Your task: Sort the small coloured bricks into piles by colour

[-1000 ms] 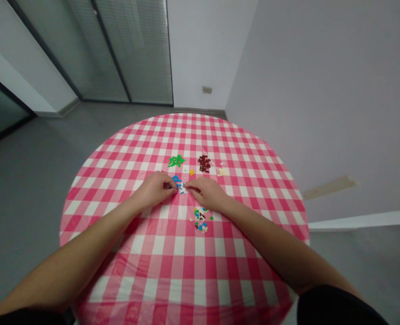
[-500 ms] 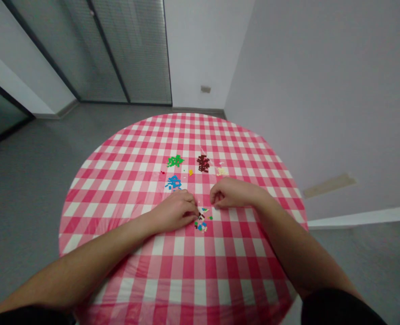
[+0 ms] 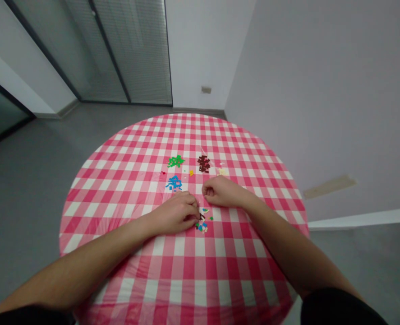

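My left hand (image 3: 177, 213) rests on the table, its fingers curled together at the left edge of a small mixed pile of toy building bricks (image 3: 203, 227). That pile holds blue, green, white and dark brown pieces. Just behind it, my right hand (image 3: 224, 191) is closed with thumb and fingertips pinched. Whatever either hand holds is too small or hidden to make out. Beyond the hands lie sorted heaps: blue pieces (image 3: 174, 183), green pieces (image 3: 176, 161), dark brown pieces (image 3: 204, 164) and cream pieces (image 3: 222, 172).
A few yellow pieces (image 3: 191, 173) and a red bit (image 3: 163, 173) lie among the heaps. The round table wears a red-and-white checked cloth (image 3: 145, 266). A grey wall (image 3: 335, 99) stands at the right, glass panels (image 3: 132, 49) at the back left.
My right hand has shifted left, closer to my left hand and behind the mixed pile. My left hand has barely moved. The heaps look the same.
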Tool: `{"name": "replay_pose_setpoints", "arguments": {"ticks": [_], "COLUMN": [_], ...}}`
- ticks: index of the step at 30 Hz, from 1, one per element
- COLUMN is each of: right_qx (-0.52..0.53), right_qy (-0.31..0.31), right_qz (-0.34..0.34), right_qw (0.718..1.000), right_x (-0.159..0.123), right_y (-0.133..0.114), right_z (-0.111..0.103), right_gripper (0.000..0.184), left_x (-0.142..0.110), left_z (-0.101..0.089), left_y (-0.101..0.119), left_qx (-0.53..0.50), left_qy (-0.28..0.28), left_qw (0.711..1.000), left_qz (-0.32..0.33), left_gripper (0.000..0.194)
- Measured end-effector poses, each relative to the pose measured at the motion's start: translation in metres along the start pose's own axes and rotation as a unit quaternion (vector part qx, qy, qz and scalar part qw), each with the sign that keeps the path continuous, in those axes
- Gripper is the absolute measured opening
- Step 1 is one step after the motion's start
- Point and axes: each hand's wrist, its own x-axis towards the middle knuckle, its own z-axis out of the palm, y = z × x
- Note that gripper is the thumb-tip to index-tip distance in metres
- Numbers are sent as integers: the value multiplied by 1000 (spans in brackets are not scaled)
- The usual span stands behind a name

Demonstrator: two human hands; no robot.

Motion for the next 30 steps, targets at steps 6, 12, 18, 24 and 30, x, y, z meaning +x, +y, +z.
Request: {"name": "replay_pose_setpoints", "arguments": {"ticks": [6,12,18,24,30], "right_qx": [30,13,8,26,62], "right_qy": [60,45,34,18,33], "right_qz": [-82,-89,-41,-1,24], "right_qw": [994,995,999,999,997], "right_x": [10,14,10,4,-1], "right_y": [2,7,9,7,9], "right_z": [17,21,13,4,1], "right_gripper": [22,21,21,26,38], "left_x": [2,1,1,0,3], "left_z": [2,-2,-8,-10,-5], "left_y": [3,2,-2,-3,1], "left_qx": [11,23,20,9,17], "left_qy": [8,8,12,17,23], "left_qw": [1000,999,998,998,998], "left_qz": [-21,-43,-54,-55,-51], "left_gripper": [10,12,18,20,15]}}
